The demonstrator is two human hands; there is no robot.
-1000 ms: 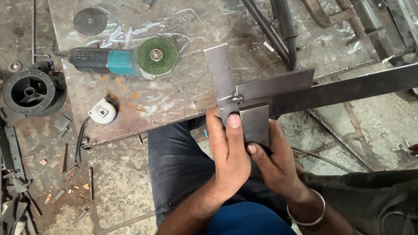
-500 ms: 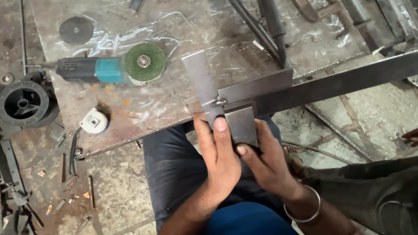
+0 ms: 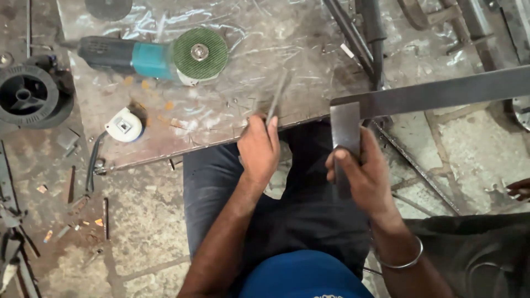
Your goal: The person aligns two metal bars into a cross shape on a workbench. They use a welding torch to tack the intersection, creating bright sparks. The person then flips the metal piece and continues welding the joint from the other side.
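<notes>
I see right hand (image 3: 364,176) clamped round short flat steel piece (image 3: 345,132), its top butting long steel bar (image 3: 441,94) that runs off right. Left hand (image 3: 258,148) closed on thin blurred metal strip (image 3: 276,102), lifted over edge of steel plate (image 3: 265,49). Grinder (image 3: 160,55) with green disc lies on plate, well left of hands. Wire spool (image 3: 25,96) on floor far left.

blurred: thin strip (image 3: 276,99) in left hand (image 3: 258,148), maybe a blade | steel bar (image 3: 441,94) cut off R edge
</notes>
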